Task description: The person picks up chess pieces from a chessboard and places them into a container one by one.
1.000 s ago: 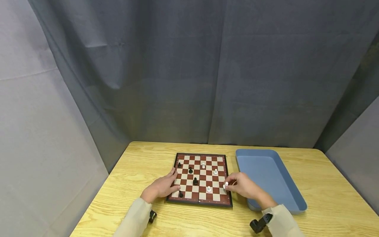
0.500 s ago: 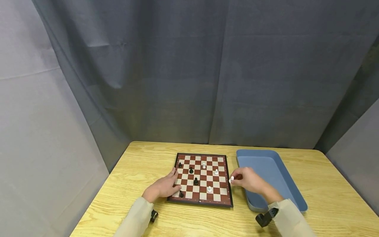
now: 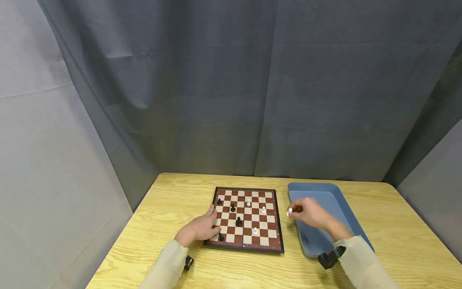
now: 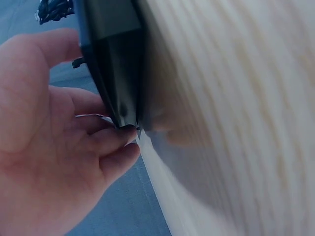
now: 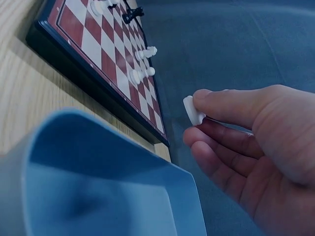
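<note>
A white chess piece [image 3: 290, 211] is pinched between the thumb and fingertips of my right hand [image 3: 311, 212], over the left rim of the blue tray; the right wrist view shows its round base [image 5: 192, 110]. At the left edge of the folding chessboard [image 3: 249, 247] rests my left hand [image 3: 198, 229], fingers spread and thumb lying near the front left corner. In the left wrist view its fingers [image 4: 115, 142] touch the dark side [image 4: 115, 69] of the board. Several black pieces [image 3: 238, 221] stand on the left half, and three white pieces [image 3: 255, 231] on the right half.
The blue tray [image 3: 355, 224] sits just right of the board, its raised wall [image 5: 115, 132] close to the right hand. Both lie on a wooden table [image 3: 231, 271]. Grey curtains [image 3: 216, 100] hang behind the table's back edge.
My right hand has lifted the white chess piece off the board's right edge and carried it right and away to the tray's left rim. The left hand stays in place.
</note>
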`<state>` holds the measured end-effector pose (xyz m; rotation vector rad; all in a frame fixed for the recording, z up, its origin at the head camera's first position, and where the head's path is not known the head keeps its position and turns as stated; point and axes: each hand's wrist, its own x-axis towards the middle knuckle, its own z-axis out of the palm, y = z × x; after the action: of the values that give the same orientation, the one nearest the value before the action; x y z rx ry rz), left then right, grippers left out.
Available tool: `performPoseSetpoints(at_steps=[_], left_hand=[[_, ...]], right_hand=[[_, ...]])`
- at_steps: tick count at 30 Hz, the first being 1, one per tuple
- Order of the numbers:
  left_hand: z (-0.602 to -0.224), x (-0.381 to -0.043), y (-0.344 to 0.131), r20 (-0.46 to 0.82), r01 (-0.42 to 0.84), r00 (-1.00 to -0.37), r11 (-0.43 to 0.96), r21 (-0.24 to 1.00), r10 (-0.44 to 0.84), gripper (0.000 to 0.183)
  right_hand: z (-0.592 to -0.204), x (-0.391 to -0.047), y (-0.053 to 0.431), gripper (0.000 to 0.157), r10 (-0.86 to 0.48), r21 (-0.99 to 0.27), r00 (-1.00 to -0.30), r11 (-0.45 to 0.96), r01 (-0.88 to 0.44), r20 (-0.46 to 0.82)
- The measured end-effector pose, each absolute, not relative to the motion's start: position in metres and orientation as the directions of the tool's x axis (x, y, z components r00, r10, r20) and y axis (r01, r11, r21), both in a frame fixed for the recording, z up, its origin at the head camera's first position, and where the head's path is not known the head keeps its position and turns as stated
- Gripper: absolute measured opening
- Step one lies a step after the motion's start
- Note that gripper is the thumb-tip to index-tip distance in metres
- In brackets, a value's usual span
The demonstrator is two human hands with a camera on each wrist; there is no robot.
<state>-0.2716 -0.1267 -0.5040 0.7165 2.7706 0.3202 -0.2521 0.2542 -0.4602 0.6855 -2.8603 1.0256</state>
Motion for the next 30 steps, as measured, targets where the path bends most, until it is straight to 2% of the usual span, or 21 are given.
performPoseSetpoints(at_steps=[7,15,30], left_hand=[[-0.505,-0.272,-0.126,-0.196,0.447,-0.844,0.857,0.256,0.499,0.072],[-0.504,-0.272,-0.126,-0.199,0.452,-0.842,0.857,0.246,0.501,0.070],[-0.502,-0.268,-0.126,-0.177,0.452,-0.844,0.850,0.272,0.506,0.071]], right_hand=[[-0.461,-0.261,0.266,0.005,-0.379,-0.605,-0.913,0.695,-0.389,0.152],[-0.462,-0.270,0.277,0.004,-0.304,-0.591,-0.947,0.747,-0.305,0.104],[-0.475,-0.285,0.290,0.003,-0.241,-0.593,-0.968,0.770,-0.235,0.071]])
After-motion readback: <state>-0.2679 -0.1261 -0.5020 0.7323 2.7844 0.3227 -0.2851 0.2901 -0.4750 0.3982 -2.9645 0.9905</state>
